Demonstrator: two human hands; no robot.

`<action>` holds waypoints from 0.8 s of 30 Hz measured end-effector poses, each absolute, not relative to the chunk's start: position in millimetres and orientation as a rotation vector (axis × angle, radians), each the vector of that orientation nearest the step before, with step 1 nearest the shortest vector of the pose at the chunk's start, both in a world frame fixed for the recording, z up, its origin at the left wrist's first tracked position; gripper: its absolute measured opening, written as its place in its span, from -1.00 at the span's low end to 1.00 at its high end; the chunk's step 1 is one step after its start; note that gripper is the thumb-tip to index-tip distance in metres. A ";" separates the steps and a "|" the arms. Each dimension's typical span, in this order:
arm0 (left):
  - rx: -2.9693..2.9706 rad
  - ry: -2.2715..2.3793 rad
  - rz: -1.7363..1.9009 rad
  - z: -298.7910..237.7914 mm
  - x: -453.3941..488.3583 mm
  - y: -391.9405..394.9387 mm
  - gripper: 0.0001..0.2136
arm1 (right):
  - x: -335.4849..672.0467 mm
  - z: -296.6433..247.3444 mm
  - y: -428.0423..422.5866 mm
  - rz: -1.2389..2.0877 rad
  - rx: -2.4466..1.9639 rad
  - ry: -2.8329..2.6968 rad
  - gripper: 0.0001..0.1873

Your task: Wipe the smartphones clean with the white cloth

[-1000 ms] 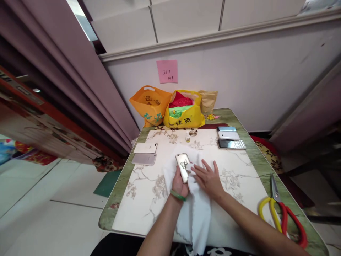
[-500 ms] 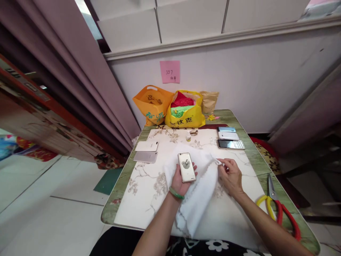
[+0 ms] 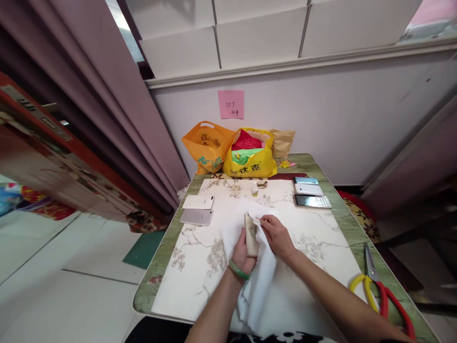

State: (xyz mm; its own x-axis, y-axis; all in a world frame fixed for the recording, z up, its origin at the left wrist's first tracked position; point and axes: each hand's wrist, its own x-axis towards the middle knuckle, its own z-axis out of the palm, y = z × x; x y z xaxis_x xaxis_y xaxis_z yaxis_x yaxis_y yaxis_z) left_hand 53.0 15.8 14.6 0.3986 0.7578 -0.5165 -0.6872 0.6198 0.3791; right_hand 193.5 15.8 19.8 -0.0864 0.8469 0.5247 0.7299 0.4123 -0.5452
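My left hand (image 3: 242,251), with a green bangle on the wrist, grips a gold phone (image 3: 251,234) by its lower end, tilted on edge over a white cloth (image 3: 260,281). A ring holder shows on the phone's back. My right hand (image 3: 276,234) is closed in a pinch on a fold of the white cloth and holds it right beside the phone. The cloth lies on the flowered table cover (image 3: 193,267) and hangs toward the near edge.
Two phones (image 3: 197,209) lie at the left, three more (image 3: 310,191) at the back right. A small bottle (image 3: 254,189), an orange bag (image 3: 209,146) and a yellow bag (image 3: 250,158) stand at the back. Yellow-and-red scissors (image 3: 378,290) lie at the right edge.
The phone has turned from back-up to on edge in my left hand. My right hand has brought the cloth's edge from the right in against the phone.
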 end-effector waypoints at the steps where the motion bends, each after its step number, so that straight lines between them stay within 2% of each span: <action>1: 0.106 0.704 0.903 13.1 52.7 15.9 -0.58 | 195.8 19.6 6.8 0.178 -1.358 -1.873 -0.67; 7: 0.142 0.614 0.852 11.2 53.3 17.4 -0.48 | 201.1 18.7 -41.6 0.195 -1.227 -2.168 -0.73; 12: 0.148 0.612 0.820 13.7 53.4 16.4 -0.49 | 205.7 24.2 -3.8 0.216 -1.382 -1.845 -0.73; 18: 0.136 0.696 0.921 11.6 55.7 12.9 -0.57 | 201.9 32.8 42.3 0.615 -1.555 -1.328 -0.67; 21: 0.153 0.694 0.944 9.2 58.4 12.2 -0.55 | 192.7 24.1 34.0 0.849 -1.535 -1.176 -0.60; 24: 0.164 0.748 1.004 4.6 63.1 11.3 -0.54 | 185.6 16.1 10.7 0.894 -1.579 -1.148 -0.51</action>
